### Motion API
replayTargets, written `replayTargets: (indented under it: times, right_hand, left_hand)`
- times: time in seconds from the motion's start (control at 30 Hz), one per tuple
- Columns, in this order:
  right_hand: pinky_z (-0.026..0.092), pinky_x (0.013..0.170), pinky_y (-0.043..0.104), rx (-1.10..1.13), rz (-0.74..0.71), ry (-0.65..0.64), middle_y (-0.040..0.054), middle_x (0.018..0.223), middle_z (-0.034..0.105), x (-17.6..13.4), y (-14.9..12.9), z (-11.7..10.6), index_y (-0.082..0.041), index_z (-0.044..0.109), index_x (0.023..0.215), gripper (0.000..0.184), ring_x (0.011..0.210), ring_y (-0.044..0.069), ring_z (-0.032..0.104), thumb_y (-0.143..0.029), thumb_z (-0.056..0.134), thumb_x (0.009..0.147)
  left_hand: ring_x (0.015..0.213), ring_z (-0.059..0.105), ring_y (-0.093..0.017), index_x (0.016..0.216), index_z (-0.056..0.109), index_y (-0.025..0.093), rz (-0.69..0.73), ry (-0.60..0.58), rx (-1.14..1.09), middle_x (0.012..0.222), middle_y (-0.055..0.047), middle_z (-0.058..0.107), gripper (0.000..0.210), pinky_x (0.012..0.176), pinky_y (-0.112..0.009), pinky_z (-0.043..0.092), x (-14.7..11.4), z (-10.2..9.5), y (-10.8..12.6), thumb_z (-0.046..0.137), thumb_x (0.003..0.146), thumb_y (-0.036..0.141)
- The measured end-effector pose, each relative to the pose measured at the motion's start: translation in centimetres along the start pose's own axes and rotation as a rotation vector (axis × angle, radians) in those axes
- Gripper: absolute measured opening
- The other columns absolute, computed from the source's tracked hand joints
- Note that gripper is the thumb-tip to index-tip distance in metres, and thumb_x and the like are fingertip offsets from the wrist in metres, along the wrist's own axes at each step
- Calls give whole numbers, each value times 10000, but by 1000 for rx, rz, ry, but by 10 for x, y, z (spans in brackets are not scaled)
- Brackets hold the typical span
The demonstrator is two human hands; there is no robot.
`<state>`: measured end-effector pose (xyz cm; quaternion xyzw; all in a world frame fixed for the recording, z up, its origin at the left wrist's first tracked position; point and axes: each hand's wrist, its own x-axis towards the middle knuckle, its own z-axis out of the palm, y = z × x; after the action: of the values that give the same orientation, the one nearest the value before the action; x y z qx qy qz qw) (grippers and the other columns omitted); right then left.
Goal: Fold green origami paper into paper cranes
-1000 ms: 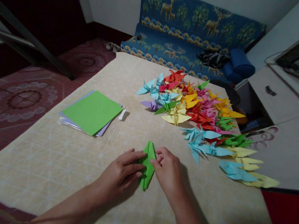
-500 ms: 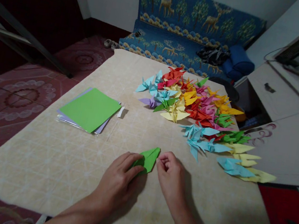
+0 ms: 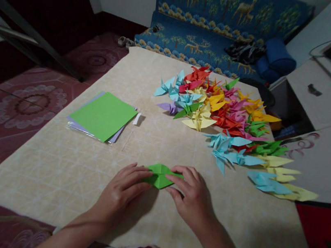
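Note:
A folded piece of green paper, diamond-shaped with a crease across its middle, is between my two hands near the front of the table. My left hand grips its left end, thumb below and fingers on top. On the other side, my right hand has the right corner between thumb and fingers. Both fingertips cover the paper's ends. Beyond my right hand lies a light-blue paper crane, one of several there.
A stack of square paper, green sheet on top, lies at the left with a small white scrap beside it. Folded cranes in many colours, such as a yellow crane, crowd the right side. Behind the table stands a blue-covered sofa.
The green paper has turned so its long side runs left to right. My right hand, beside its tip before, now holds its right end. The view has shifted slightly.

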<state>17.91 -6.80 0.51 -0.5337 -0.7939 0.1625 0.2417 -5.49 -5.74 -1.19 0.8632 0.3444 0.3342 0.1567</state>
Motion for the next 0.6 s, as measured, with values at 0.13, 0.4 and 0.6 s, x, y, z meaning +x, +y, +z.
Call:
replayTargets:
  times: [0.13,0.4,0.6]
  right_hand:
    - [444,893,408,-38,-15,-9,36,1136,624,0,-1,0,-290,686,1029,264,1072,235,533,-150,707,806]
    - [441,827,361,-19,-42,27,48,1038,641,0,-8,9,-237,684,976,177,979,211,558,-134,679,833]
    - [432,808,350,-9,-12,27,39,1009,624,0,-7,12,-249,681,943,134,945,203,547,-154,605,886]
  left_hand:
    - [1100,614,-246,1076,655,166,-11,0,-56,1126,-115,694,272,941,-459,525,-3,8,5,580,848,39]
    - [983,600,-215,1035,670,145,-79,6,-120,1022,-108,700,231,844,-371,552,1,10,10,596,844,38]
    - [874,587,-201,1011,692,168,-160,12,-124,932,-88,687,185,757,-350,534,10,12,10,631,846,110]
